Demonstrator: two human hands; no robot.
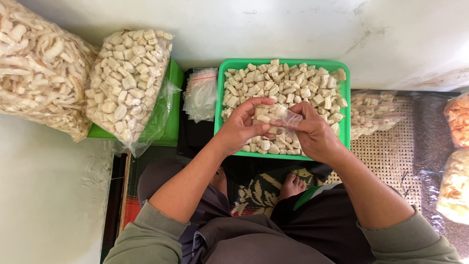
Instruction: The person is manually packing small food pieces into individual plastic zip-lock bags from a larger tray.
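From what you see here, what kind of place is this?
Probably a small home snack-packing spot on the floor. A green tray holds pale crackers, big full bags stand to the left, and both hands, left and right, hold a small clear bag over a woven mat.

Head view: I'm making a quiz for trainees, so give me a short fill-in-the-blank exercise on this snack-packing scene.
1. Both hands, left hand and right hand, hold a small clear ____ of pale pieces.
2. The tray under the hands is coloured ____.
3. The large bag of cubes leans on a green ____.

Missing words: bag; green; box
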